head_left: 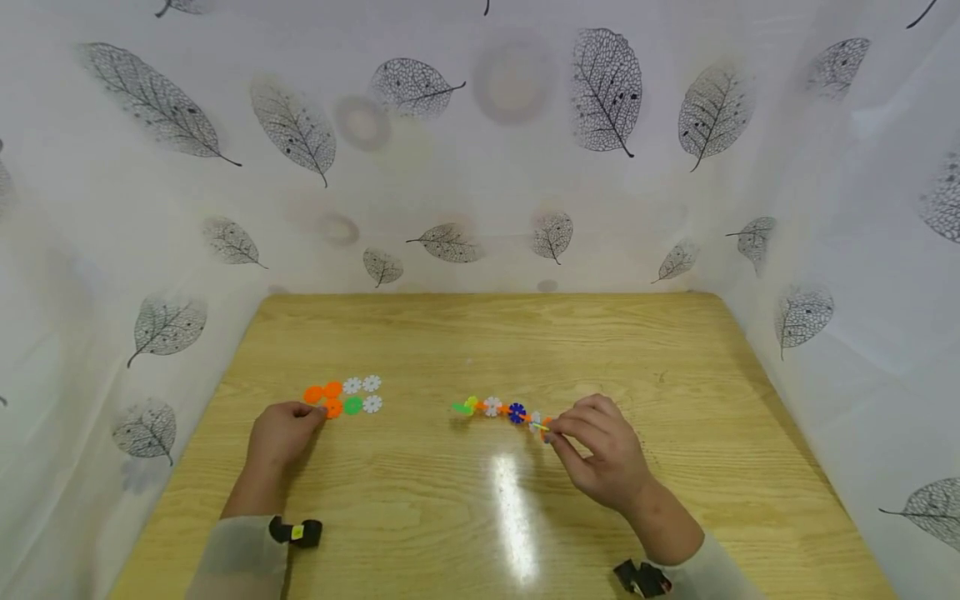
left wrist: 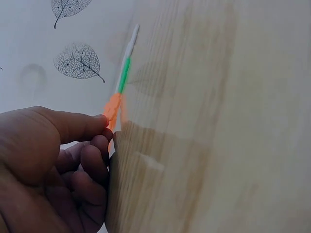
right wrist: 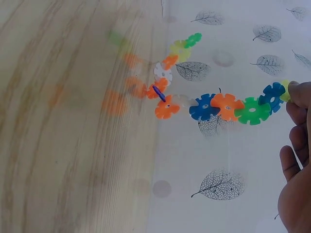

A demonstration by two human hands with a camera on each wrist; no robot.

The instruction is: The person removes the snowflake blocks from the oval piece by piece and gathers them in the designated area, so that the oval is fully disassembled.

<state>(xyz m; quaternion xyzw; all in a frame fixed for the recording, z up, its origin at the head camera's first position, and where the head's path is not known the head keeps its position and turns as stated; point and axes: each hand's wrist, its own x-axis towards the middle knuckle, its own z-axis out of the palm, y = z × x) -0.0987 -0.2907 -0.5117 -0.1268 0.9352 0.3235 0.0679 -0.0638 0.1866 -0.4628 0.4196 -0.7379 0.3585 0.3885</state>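
My left hand (head_left: 281, 435) is at the left group of flat notched discs, its thumb and a finger pinching the edge of an orange snowflake disc (head_left: 333, 408). In the left wrist view that orange disc (left wrist: 112, 108) shows edge-on at the fingertips. My right hand (head_left: 606, 454) pinches a yellow disc (right wrist: 285, 90) at the near end of a chain of linked snowflake discs (right wrist: 252, 110). Blue, green, orange and white discs follow one another along it, slotted together at angles. Toward its far end are a yellow disc and a green disc (right wrist: 193, 40).
Beside the left hand lie further loose discs: orange ones, a green disc (head_left: 353, 405) and several white discs (head_left: 372, 383). The wooden table (head_left: 420, 517) has a bright reflection near its front. A leaf-printed white curtain (head_left: 480, 183) hangs behind and at both sides.
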